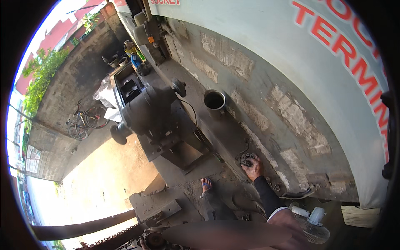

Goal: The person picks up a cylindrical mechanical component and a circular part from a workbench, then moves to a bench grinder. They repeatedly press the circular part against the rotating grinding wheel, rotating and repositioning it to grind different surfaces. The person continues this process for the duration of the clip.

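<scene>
My right hand [253,170] reaches out to the ledge along the wall. Its fingers are closed round the rim of a dark, round metal part [247,159] with an uneven top. At the lower edge sits another dark round part [155,238], with an opening in its middle. What may be fingers of my left hand show at its left side, too dim and cut off to make out. In front of me stands a large dark bench grinder [148,110] with a wheel at each end.
A metal can [214,100] stands on the ledge [196,93]. A chain [121,234] and steel plates [156,212] lie low at left. A small fan [315,229] is at lower right. Farther off are a blue bottle [135,61] and a bicycle [87,119]. My foot [206,184] shows below.
</scene>
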`<action>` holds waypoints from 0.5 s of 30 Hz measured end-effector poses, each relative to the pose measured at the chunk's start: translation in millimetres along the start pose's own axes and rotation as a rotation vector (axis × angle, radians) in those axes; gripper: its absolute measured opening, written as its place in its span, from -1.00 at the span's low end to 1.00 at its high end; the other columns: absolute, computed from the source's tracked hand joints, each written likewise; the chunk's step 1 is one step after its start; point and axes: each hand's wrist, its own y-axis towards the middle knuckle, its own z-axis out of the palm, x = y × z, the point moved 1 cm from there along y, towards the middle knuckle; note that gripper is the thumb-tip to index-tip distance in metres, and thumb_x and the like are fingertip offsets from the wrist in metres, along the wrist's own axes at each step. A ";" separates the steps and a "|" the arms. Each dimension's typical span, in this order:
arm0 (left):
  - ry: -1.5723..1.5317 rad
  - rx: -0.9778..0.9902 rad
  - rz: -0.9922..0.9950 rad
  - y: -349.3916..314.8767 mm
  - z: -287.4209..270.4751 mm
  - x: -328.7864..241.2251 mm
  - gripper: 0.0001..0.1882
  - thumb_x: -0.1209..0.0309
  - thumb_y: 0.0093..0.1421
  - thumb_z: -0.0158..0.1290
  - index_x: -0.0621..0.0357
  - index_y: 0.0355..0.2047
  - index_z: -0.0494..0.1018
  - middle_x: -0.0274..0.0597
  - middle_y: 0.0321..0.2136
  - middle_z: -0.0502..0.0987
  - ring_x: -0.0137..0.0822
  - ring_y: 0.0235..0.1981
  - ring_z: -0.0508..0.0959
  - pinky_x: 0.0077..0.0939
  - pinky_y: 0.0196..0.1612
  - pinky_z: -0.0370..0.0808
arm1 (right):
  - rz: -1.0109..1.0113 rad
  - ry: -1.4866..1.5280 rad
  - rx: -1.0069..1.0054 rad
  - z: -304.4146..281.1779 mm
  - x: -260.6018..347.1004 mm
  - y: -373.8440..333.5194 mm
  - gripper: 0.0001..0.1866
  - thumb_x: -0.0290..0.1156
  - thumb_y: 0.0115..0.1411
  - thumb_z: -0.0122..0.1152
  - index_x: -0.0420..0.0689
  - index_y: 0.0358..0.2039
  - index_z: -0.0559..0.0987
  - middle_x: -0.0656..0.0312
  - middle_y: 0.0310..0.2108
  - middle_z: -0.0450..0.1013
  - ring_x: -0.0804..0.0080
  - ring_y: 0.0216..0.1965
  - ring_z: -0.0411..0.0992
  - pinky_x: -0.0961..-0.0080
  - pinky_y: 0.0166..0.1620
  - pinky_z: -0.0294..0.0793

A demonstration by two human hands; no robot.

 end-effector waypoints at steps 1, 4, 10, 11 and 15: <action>0.006 -0.017 -0.003 12.6 16.6 -9.3 -0.42 -0.18 0.32 -0.02 -0.05 0.12 0.48 -0.10 0.05 0.56 0.00 0.03 0.58 0.05 0.04 0.60 | 0.021 0.031 0.006 14.4 -2.5 24.9 -0.49 -0.21 -0.01 0.54 -0.22 -0.09 0.65 -0.28 0.17 0.40 -0.18 0.22 0.36 0.06 0.25 0.40; 0.032 -0.029 -0.016 46.5 54.0 -31.4 -0.41 -0.18 0.33 -0.04 -0.04 0.12 0.48 -0.11 0.04 0.57 -0.02 0.02 0.59 0.05 0.04 0.60 | 0.312 0.181 0.105 54.5 -12.4 88.1 -0.50 -0.24 0.05 0.52 -0.23 -0.05 0.63 -0.28 0.19 0.38 -0.19 0.25 0.33 0.07 0.27 0.38; 0.005 0.038 -0.075 84.2 98.7 -68.4 -0.39 -0.20 0.34 -0.07 -0.02 0.12 0.49 -0.13 0.03 0.59 -0.04 0.00 0.60 0.05 0.04 0.59 | 0.298 -0.088 0.002 97.1 -9.7 130.4 -0.46 -0.34 -0.06 0.58 -0.13 -0.02 0.63 -0.27 0.28 0.29 -0.22 0.28 0.27 0.02 0.30 0.34; -0.012 0.056 -0.088 87.8 104.8 -73.8 -0.39 -0.20 0.34 -0.07 -0.02 0.12 0.49 -0.13 0.02 0.60 -0.04 0.00 0.61 0.05 0.04 0.59 | 0.285 -0.065 0.002 97.0 -7.1 131.3 -0.48 -0.34 -0.04 0.57 -0.12 -0.02 0.63 -0.27 0.29 0.28 -0.25 0.30 0.25 0.00 0.32 0.32; -0.234 0.237 -0.302 113.3 134.0 -89.2 -0.47 -0.06 0.36 0.00 0.04 0.12 0.46 -0.07 0.01 0.60 -0.08 0.03 0.62 0.04 0.13 0.56 | 0.309 0.037 0.013 73.9 27.0 126.0 -0.35 -0.31 0.01 0.57 -0.19 0.11 0.53 -0.23 0.18 0.38 -0.14 0.22 0.34 0.05 0.26 0.37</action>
